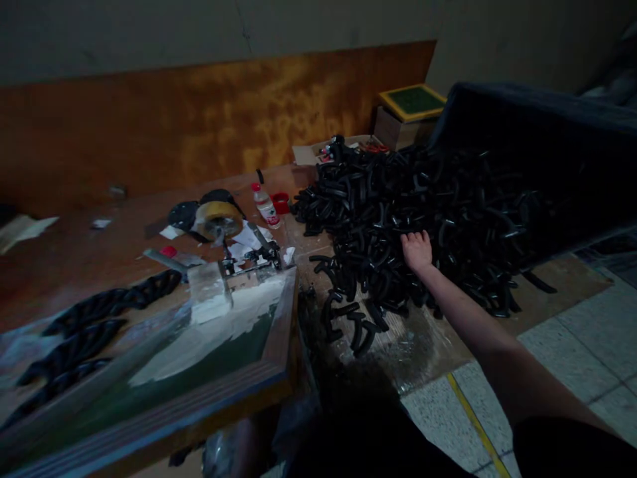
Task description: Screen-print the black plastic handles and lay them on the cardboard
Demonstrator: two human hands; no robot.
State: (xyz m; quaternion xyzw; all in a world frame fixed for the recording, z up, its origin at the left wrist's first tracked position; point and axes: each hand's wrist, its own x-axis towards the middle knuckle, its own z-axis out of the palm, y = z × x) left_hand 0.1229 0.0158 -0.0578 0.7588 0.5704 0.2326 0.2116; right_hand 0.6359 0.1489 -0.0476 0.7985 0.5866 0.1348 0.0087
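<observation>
My right hand [417, 251] reaches into a large heap of black curved pieces [368, 192], which look like handles of plastic or rubber. Its fingers curl down over a black curved piece [404, 232] in the heap, and the fingertips are hidden. Several loose pieces [355, 325] lie at the near edge of the pile. My left hand is out of sight. To the left stands a wooden-framed printing screen [283, 325] with green mesh, pale paste smeared across it and a light block [210, 292] at its far end.
A dark bin [502, 99] lies tipped behind the heap. A bottle with a red cap [266, 207], a red tape roll [281, 202] and a yellowish tape roll [216, 216] stand on the table. Rows of black pieces [94, 305] lie left. A yellow-framed screen [413, 101] rests on a box.
</observation>
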